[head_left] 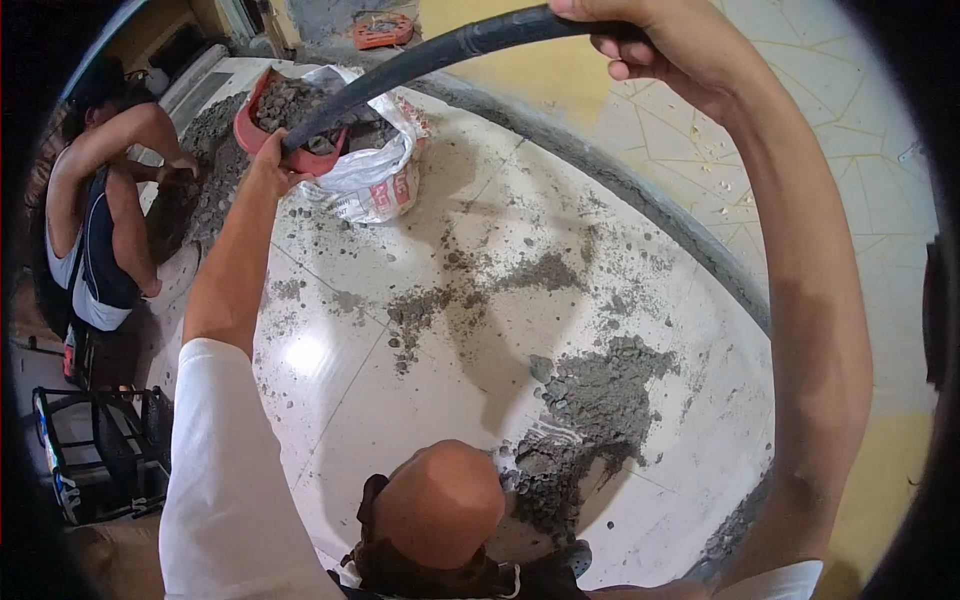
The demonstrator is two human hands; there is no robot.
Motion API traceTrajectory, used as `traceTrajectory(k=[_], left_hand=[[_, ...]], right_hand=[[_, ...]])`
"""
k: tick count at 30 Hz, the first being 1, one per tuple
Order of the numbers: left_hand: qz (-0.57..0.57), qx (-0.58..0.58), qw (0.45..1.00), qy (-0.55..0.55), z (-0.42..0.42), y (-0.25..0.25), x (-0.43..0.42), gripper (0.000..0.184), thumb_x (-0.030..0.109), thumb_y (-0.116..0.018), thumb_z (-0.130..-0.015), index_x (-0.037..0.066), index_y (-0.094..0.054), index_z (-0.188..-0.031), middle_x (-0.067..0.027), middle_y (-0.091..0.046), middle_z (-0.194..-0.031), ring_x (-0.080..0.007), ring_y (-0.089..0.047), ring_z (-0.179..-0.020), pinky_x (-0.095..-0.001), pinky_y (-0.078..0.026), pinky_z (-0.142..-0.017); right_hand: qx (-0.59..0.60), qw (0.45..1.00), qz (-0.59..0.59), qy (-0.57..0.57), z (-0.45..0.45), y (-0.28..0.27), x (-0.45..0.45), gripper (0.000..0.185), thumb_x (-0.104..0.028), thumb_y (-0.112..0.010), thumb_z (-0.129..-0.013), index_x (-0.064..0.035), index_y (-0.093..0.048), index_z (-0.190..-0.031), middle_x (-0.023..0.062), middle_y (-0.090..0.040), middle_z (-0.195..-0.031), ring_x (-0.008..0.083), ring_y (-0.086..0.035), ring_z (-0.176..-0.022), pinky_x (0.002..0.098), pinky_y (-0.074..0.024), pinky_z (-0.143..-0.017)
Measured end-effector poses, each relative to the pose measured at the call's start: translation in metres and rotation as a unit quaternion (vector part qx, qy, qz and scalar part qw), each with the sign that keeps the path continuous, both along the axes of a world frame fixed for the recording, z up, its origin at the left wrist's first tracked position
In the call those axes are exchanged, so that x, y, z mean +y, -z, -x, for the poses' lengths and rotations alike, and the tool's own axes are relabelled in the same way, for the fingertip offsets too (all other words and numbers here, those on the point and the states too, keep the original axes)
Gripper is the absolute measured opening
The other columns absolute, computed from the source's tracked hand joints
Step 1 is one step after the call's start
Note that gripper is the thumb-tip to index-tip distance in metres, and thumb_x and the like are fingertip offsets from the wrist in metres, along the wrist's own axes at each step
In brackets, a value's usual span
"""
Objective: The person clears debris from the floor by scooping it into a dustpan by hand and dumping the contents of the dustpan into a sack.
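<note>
A shovel runs across the top of the head view, its black handle (430, 55) bowed by the lens. My left hand (275, 165) is closed round the lower end of the handle, close to the red blade (318, 162). Grey rubble (285, 103) lies on the blade. Closed on the handle's upper end is my right hand (655, 45), with some fingers curled free below it. A white sack (375, 170) with printed lettering stands right behind and beside the blade, with more rubble showing in its mouth.
At left a person (100, 205) squats with hands at a heap of grey rubble (205, 165). Wet-looking mortar (600, 400) is spread on the pale tiles (330, 330) near my bent knee (440, 500). A black metal frame (100, 450) stands lower left; an orange-red object (383, 32) lies behind.
</note>
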State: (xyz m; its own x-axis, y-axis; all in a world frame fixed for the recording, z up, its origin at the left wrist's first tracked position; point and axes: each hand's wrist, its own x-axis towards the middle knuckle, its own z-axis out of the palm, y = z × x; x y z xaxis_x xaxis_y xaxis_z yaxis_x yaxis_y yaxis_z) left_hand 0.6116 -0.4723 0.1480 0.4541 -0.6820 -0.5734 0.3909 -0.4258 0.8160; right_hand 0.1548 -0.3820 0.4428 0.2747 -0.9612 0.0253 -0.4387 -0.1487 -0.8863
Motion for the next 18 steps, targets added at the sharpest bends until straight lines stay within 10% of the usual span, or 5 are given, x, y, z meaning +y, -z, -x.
traceTrajectory(k=[6,18], left_hand=[[-0.016,-0.023,1.0,-0.001,0.014,-0.023,0.005,0.049,0.053,-0.06,-0.084,0.01,-0.061,-0.106,-0.0111,-0.065,-0.1,-0.0289,-0.066,-0.081,-0.05,-0.057,-0.068],[-0.036,-0.066,0.992,0.099,-0.014,-0.039,-0.019,0.075,0.064,-0.061,-0.079,0.011,-0.053,-0.131,-0.0099,-0.059,-0.125,-0.0275,-0.06,-0.109,-0.0477,-0.048,-0.089]], right_hand=[[-0.018,0.999,-0.044,0.024,0.009,0.002,0.002,0.015,-0.012,-0.063,-0.09,0.0008,-0.065,-0.083,-0.0007,-0.052,-0.059,0.0079,-0.043,-0.047,0.0255,-0.0445,-0.05],[-0.08,0.991,-0.092,0.048,0.024,0.018,-0.005,0.015,-0.016,-0.059,-0.094,-0.001,-0.062,-0.096,-0.0035,-0.049,-0.059,0.0048,-0.038,-0.043,0.0227,-0.0445,-0.048]])
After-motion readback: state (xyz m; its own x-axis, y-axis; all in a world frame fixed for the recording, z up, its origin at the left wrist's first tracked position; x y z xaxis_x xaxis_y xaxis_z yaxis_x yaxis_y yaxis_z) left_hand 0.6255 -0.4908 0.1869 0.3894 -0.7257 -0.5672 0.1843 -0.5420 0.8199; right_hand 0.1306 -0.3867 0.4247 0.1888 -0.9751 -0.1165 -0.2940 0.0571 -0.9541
